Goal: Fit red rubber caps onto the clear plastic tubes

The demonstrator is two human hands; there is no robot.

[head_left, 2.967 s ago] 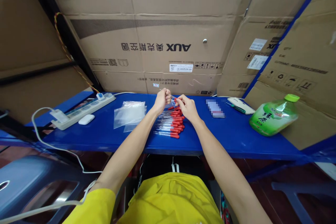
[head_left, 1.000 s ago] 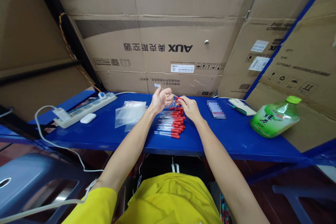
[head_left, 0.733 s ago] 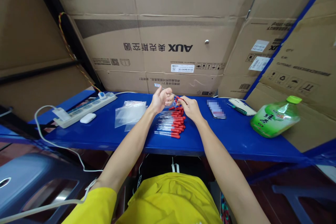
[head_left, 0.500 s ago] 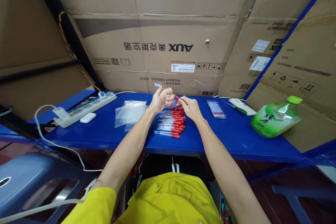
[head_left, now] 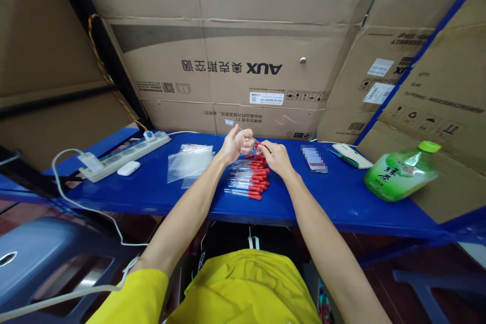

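Several clear droppers (head_left: pixel 240 182) with red rubber bulbs lie in a row on the blue table, their bulbs toward the right. Just beyond this row, my left hand (head_left: pixel 238 145) is closed, palm partly turned up, around the clear tube of a dropper; most of the tube is hidden by the fingers. My right hand (head_left: pixel 276 156) pinches at the red bulb end (head_left: pixel 258 146) between thumb and forefinger, close beside the left fingers. Left of my left forearm are clear plastic bags (head_left: pixel 192 161), lying flat.
A white power strip (head_left: pixel 125 157) and a small white case (head_left: pixel 128 168) are at the left. To the right lie a phone (head_left: pixel 314 158), a white object with a green tool (head_left: pixel 351 156) and a green tea bottle (head_left: pixel 400 172). Cardboard panels (head_left: pixel 235 40) wall the back.
The view has shifted slightly. Both hands keep nearly the same place and hold, with only small finger movement; the row of droppers looks unchanged.
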